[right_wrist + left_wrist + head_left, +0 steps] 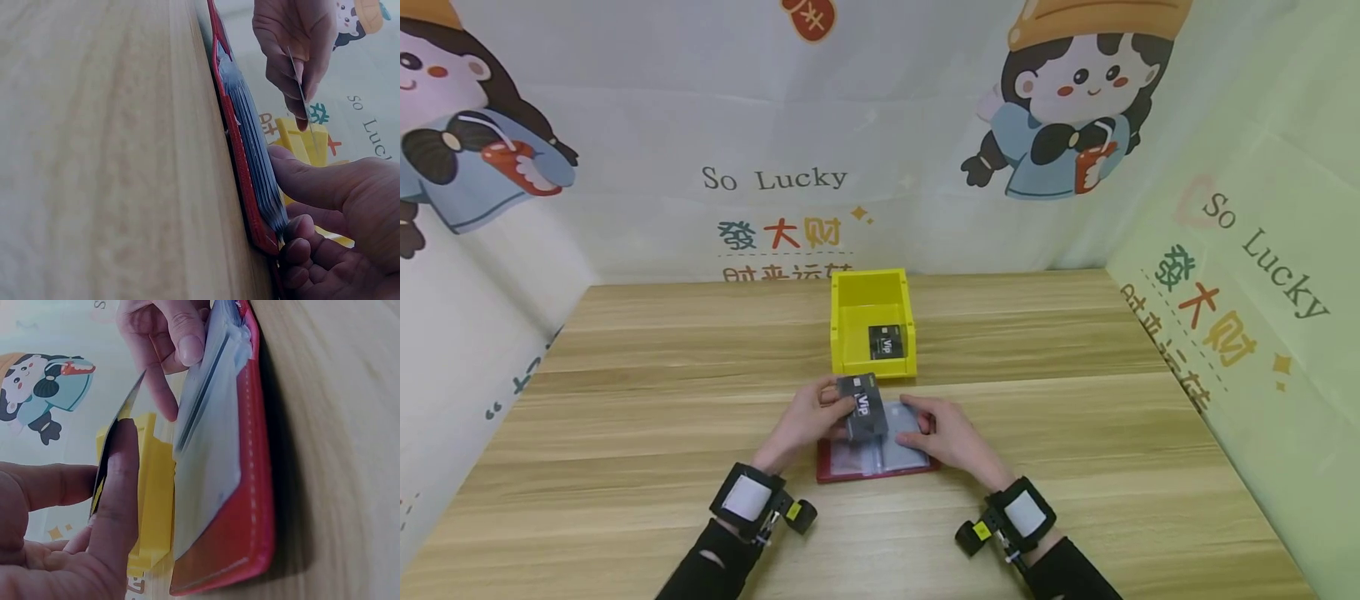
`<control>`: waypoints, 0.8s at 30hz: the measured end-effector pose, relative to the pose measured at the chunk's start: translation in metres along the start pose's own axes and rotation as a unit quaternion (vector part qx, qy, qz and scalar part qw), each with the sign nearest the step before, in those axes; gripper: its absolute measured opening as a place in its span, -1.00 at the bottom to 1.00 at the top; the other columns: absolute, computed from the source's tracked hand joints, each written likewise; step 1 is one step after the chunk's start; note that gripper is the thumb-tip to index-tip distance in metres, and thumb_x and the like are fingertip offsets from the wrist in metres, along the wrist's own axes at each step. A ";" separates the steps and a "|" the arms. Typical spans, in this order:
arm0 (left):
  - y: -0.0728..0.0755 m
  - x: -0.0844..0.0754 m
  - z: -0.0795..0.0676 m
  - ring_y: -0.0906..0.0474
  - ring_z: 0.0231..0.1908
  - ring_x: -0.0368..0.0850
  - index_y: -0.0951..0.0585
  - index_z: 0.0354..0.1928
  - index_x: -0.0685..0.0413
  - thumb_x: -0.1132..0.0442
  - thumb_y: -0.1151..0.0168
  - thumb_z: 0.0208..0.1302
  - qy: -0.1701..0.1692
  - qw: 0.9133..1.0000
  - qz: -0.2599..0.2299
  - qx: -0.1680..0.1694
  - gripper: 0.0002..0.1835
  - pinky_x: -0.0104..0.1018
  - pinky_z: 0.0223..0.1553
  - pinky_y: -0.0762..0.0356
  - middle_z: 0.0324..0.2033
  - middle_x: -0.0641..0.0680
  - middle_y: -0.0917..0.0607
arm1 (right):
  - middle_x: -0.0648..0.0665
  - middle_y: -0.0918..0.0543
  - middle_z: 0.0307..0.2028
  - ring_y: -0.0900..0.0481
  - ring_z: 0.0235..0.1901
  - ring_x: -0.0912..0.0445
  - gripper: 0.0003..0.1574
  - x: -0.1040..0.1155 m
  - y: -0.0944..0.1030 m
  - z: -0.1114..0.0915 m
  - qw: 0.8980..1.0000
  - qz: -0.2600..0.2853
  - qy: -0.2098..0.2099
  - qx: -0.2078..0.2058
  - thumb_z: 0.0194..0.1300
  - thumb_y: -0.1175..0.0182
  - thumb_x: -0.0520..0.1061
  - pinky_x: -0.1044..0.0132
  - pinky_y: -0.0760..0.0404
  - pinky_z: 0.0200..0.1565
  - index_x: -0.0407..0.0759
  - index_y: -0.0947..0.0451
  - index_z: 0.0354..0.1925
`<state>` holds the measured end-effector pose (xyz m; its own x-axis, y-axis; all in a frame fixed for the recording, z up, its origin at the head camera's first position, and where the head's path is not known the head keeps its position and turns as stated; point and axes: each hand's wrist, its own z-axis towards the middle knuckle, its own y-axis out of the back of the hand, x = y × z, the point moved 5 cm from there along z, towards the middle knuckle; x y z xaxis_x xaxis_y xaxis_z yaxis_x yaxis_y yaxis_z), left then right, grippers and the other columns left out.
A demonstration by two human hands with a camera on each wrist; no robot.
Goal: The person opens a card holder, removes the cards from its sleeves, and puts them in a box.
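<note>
While left hand [807, 415] pinches black card [869, 423], right hand [953, 432], fingers curled, holds clear sleeves [900, 422]

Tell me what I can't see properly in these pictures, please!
Head view: the small marks on the card in the yellow bin, too small to read.
Head view: part of the red card holder, hidden behind the held black card.
Right wrist view: the held black card's face, because it shows nearly edge-on.
Left wrist view: the red card holder's far end, cut off by the top edge.
</note>
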<state>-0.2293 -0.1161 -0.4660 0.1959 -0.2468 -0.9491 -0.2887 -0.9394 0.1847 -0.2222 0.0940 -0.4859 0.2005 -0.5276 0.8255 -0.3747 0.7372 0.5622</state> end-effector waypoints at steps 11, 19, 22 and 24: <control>-0.003 -0.010 0.008 -0.71 -0.28 -0.15 -0.32 0.48 0.41 0.34 -0.19 0.55 0.006 0.999 0.011 -0.042 -0.42 -0.42 -0.32 -0.67 0.11 0.44 -0.70 | 0.01 -0.38 -0.47 -0.31 -0.50 0.19 -0.29 0.000 0.000 -0.001 1.000 0.000 -0.007 -0.002 0.44 -0.35 -0.12 0.42 -0.21 -0.45 -0.36 -0.45 0.43; -0.005 -0.017 0.020 -0.65 -0.40 -0.24 -0.38 0.44 0.41 0.33 -0.20 0.54 -0.013 0.996 0.006 -0.083 -0.47 -0.42 -0.35 -0.62 0.04 0.41 -0.74 | 0.02 -0.39 -0.46 -0.33 -0.48 0.19 -0.30 0.001 0.001 -0.001 1.000 0.005 0.001 -0.003 0.45 -0.34 -0.12 0.42 -0.23 -0.44 -0.34 -0.44 0.44; -0.005 -0.020 0.024 -0.63 -0.44 -0.26 -0.37 0.44 0.44 0.35 -0.21 0.52 -0.026 0.995 0.010 -0.096 -0.45 -0.44 -0.37 -0.62 -0.01 0.42 -0.75 | 0.02 -0.39 -0.46 -0.33 -0.49 0.20 -0.32 0.001 0.001 -0.002 1.000 0.004 0.004 -0.003 0.47 -0.32 -0.12 0.42 -0.23 -0.44 -0.33 -0.44 0.44; -0.005 -0.023 0.027 -0.64 -0.44 -0.24 -0.36 0.44 0.45 0.35 -0.21 0.51 -0.033 0.994 0.017 -0.102 -0.44 -0.46 -0.39 -0.61 -0.04 0.42 -0.75 | 0.02 -0.38 -0.46 -0.32 -0.49 0.21 -0.33 0.001 0.001 -0.002 1.000 0.003 0.007 -0.002 0.47 -0.31 -0.12 0.42 -0.23 -0.44 -0.34 -0.45 0.43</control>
<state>-0.2580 -0.0995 -0.4518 0.1250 -0.2692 -0.9549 -0.0958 -0.9613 0.2585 -0.2203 0.0953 -0.4846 0.2106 -0.5166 0.8299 -0.3728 0.7423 0.5567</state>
